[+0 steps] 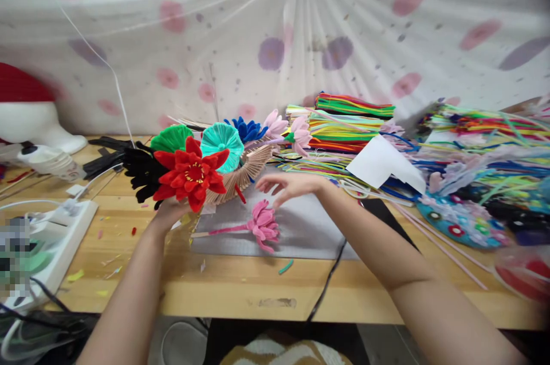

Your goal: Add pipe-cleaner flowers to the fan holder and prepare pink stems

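My left hand (169, 213) is closed around the stem of a red pipe-cleaner flower (191, 173), holding it up over the wooden table (240, 285). My right hand (289, 184) hovers open, fingers spread, just above a pink pipe-cleaner flower (262, 223) that lies on a grey mat (309, 233). Behind the red flower lie a black flower (140, 173), a green one (172, 138), a teal one (222, 144), a blue one (247, 129) and pale pink ones (296, 133).
Stacks of coloured pipe cleaners (352, 118) and a loose heap (481, 153) fill the back right, with a white paper sheet (382, 161). A white power strip (55, 244) sits at left. A black cable (330, 273) runs over the front edge.
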